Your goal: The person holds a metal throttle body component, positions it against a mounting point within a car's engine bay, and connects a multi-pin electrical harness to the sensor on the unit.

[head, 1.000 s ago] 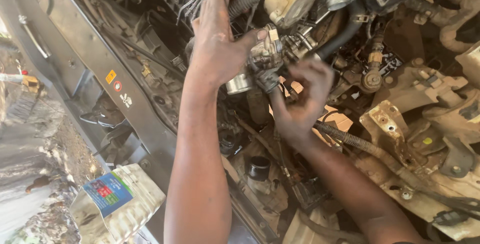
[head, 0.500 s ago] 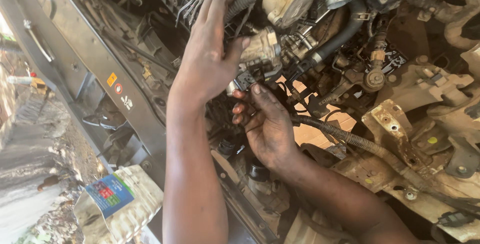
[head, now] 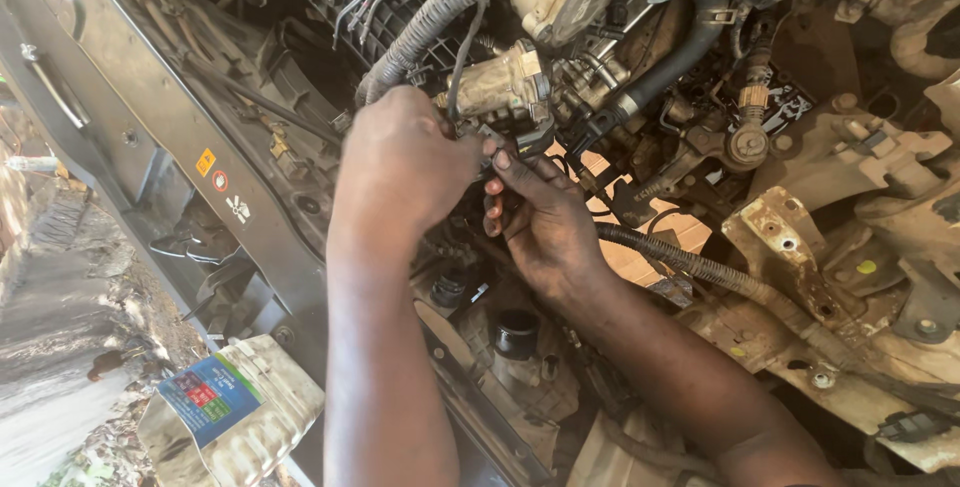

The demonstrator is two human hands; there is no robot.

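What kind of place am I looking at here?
Most likely an open vehicle engine bay, worked on outdoors. Both hands, left hand and right hand, meet at a small black connector among ribbed hoses, beside the front metal crossbar; dirt ground shows beyond.

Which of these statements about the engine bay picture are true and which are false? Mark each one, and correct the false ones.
1. Both hands meet at a small black connector in the engine bay. True.
2. The left hand grips a wrench. False: no tool shows in it.
3. A corrugated hose runs beside the right hand. True.
4. The crumpled plastic container stands on top of the engine. False: it lies low at the left, outside the bay.
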